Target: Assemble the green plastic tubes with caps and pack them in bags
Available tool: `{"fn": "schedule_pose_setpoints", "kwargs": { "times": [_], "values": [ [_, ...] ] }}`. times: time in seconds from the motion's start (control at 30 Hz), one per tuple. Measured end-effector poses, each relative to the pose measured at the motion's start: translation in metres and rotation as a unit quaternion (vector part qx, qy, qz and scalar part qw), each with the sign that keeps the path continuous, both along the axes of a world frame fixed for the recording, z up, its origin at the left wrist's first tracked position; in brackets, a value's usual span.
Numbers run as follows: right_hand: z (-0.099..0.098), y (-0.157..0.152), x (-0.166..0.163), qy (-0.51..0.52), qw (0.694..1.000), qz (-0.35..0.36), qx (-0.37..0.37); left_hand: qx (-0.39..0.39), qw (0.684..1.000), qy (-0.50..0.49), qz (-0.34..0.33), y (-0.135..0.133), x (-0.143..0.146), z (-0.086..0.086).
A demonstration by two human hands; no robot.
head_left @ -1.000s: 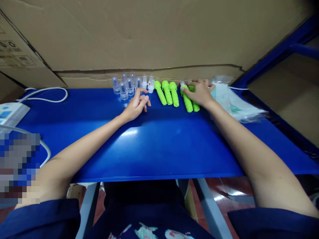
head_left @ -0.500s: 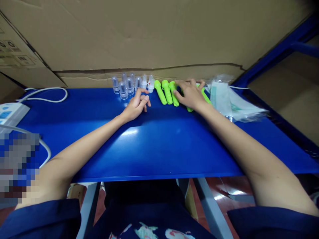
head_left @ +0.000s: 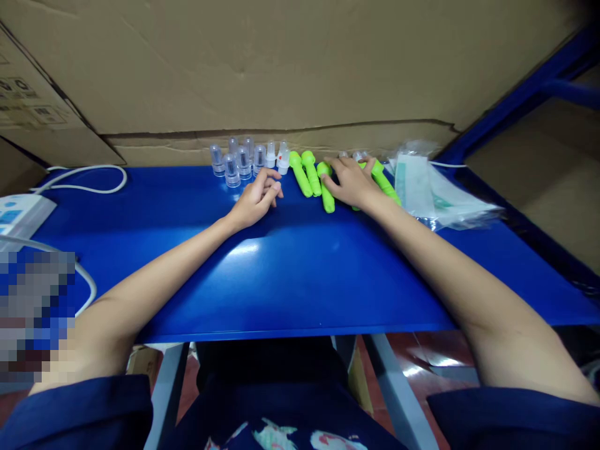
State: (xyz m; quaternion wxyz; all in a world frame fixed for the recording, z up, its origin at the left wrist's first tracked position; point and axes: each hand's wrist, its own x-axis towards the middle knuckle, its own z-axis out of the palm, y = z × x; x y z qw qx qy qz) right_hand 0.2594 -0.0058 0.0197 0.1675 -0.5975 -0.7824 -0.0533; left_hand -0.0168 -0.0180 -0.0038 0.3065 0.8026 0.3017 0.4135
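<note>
My right hand lies on the far part of the blue table with its fingers around a lime-green plastic tube, pulled slightly out of line. Two more green tubes lie just left of it, and another green tube lies under the hand's right side. My left hand rests on the table with loosely curled fingers and holds nothing. Just beyond it stands a cluster of clear small caps and two white caps.
A pile of clear plastic bags lies at the right, close to my right hand. A white cable and a white device sit at the far left. Cardboard sheets wall the back. A blue frame rail runs at the right.
My right hand slid left from the two rightmost green tubes to the third one and drew it nearer. My left hand stayed put.
</note>
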Motion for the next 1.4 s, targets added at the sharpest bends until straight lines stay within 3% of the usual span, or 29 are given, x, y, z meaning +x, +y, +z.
{"fn": "schedule_pose_setpoints", "kwargs": {
  "times": [0.17, 0.37, 0.77, 1.07, 1.4],
  "values": [
    [0.002, -0.001, -0.004, -0.029, 0.998, -0.021, -0.043, 0.163, 0.965, 0.170, 0.118, -0.005, 0.008, 0.017],
    [-0.004, 0.001, -0.006, -0.019, 0.999, -0.016, -0.026, 0.150, 0.919, 0.320, 0.173, 0.007, 0.035, 0.043],
    [0.000, -0.002, -0.010, -0.020, 0.999, -0.019, -0.047, 0.171, 0.903, 0.329, 0.216, 0.030, 0.049, 0.042],
    [0.002, -0.003, -0.010, -0.028, 0.998, -0.013, -0.047, 0.184, 0.886, 0.375, 0.203, 0.015, 0.043, 0.048],
    [0.004, -0.004, -0.011, -0.035, 0.998, -0.020, -0.052, 0.207, 0.891, 0.367, 0.168, 0.004, 0.030, 0.044]
  ]
}}
